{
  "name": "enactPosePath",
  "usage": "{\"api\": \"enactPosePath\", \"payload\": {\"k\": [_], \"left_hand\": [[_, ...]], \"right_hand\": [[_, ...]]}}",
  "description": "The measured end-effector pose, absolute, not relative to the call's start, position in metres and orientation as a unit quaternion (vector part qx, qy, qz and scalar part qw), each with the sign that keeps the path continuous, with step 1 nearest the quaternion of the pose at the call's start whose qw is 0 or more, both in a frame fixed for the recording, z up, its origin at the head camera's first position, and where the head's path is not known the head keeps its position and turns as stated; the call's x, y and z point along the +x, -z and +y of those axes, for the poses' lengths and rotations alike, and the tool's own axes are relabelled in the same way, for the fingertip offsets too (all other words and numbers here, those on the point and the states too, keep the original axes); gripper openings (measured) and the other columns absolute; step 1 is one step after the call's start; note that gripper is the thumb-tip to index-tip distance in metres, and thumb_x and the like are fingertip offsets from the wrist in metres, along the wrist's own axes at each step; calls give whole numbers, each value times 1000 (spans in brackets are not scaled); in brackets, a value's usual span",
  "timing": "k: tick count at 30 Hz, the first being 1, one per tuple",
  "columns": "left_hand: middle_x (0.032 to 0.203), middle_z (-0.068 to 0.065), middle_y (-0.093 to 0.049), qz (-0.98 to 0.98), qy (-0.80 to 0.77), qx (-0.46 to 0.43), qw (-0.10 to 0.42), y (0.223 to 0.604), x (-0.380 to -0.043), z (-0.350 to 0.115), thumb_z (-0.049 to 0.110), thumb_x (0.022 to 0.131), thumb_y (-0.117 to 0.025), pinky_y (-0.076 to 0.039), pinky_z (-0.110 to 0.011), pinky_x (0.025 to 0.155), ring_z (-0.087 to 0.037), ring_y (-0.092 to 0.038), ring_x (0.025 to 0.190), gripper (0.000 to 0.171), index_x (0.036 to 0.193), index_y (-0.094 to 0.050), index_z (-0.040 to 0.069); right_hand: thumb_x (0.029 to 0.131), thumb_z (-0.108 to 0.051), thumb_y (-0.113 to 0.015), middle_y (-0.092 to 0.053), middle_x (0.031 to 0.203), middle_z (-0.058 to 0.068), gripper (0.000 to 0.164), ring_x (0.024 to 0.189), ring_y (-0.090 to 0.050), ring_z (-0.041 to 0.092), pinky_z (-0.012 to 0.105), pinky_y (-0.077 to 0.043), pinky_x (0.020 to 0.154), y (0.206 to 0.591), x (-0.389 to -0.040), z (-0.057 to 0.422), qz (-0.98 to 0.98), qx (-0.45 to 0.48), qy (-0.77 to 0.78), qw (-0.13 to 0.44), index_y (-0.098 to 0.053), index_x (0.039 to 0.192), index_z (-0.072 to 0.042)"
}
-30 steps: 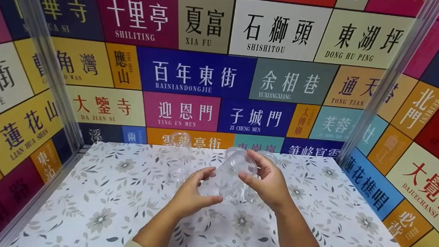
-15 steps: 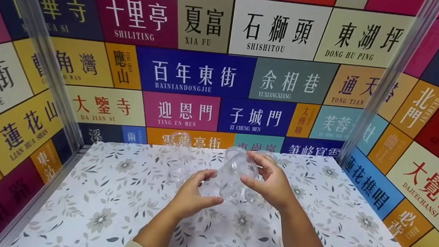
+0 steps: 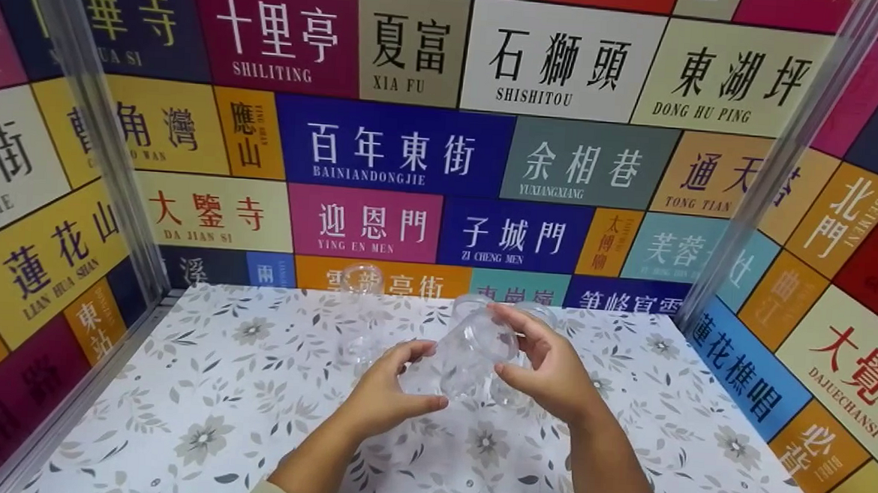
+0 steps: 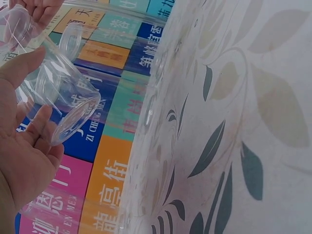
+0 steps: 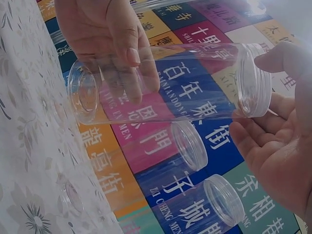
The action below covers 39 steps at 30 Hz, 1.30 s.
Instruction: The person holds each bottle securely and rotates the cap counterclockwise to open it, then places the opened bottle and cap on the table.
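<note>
Both hands hold a clear plastic jar (image 3: 467, 361) above the table, tilted with its top towards the upper right. My left hand (image 3: 394, 391) grips the lower body, thumb on the near side and fingers on the far side. Round the jar's clear ridged lid (image 5: 256, 80) curl the thumb and fingers of my right hand (image 3: 552, 373). The right wrist view shows the jar from the side, its base (image 5: 83, 92) beyond the left fingers. Through its wall the signs behind show, and the jar looks empty.
More clear jars stand behind the hands: one at the back left (image 3: 360, 310), others partly hidden behind the held jar, their lids (image 5: 224, 200) visible in the right wrist view. A flower-patterned table (image 3: 250, 417) lies beneath, with colourful sign-covered walls (image 3: 392, 146) around it.
The right hand has shifted slightly right, its thumb sliding down and right round the lid. The left hand and the jar stay nearly in place.
</note>
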<state>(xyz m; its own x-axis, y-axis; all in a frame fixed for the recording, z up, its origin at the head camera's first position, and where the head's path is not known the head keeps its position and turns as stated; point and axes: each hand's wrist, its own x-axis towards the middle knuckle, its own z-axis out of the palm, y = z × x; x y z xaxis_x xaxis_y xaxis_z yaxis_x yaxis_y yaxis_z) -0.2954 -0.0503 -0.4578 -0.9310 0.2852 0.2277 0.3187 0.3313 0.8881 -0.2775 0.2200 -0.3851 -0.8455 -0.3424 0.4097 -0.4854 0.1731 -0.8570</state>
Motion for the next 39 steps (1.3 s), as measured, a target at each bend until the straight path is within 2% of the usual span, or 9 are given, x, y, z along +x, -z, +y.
{"api": "enactPosePath", "payload": {"k": [5,9,12,17,24,33,39], "left_hand": [[151,0,-63,-813,551,-186,19,457,-294,-50,36,80,-94,-37,-54,130,-27,-51,147,80,150,-57,23],[151,1,-63,-814,551,-182,21,457,-294,-50,40,79,-95,-37,-54,130,-26,-51,147,82,150,-57,23],[151,2,-63,-816,549,-181,23,457,-294,-50,41,79,-95,-36,-54,131,-26,-51,147,82,150,-57,25],[151,1,-63,-817,545,-186,26,458,-294,-50,41,79,-95,-37,-55,130,-28,-51,147,82,150,-58,24],[153,2,-61,-821,542,-177,16,459,-294,-50,44,78,-95,-37,-57,130,-28,-50,150,83,150,-57,28],[152,-1,-62,-817,546,-184,26,459,-293,-49,36,79,-95,-37,-57,130,-28,-51,148,82,150,-57,24],[153,-1,-62,-819,547,-175,22,460,-295,-50,38,78,-96,-37,-58,129,-29,-50,149,82,149,-58,25]], "right_hand": [[90,-8,-82,-47,167,3,81,150,-50,31,24,-53,114,385,-279,220,-777,261,-567,78,-46,162,-18],[87,-21,-88,-53,158,0,83,145,-51,22,23,-49,115,385,-281,221,-804,217,-540,119,-50,160,-21],[87,-24,-88,-59,144,3,78,130,-56,20,21,-53,108,385,-282,221,-818,192,-525,135,-54,157,-20],[88,-29,-87,-60,126,7,69,113,-57,20,21,-54,98,384,-281,220,-835,169,-507,134,-61,151,-17],[85,-31,-91,-60,124,7,69,105,-58,21,20,-54,89,383,-280,216,-839,159,-507,116,-65,147,-16],[86,-22,-88,-58,144,0,68,124,-55,18,20,-52,104,383,-277,218,-831,205,-503,118,-64,149,-17],[85,-9,-82,-56,155,0,68,138,-52,15,23,-49,108,384,-276,219,-818,235,-513,112,-63,149,-21]]}}
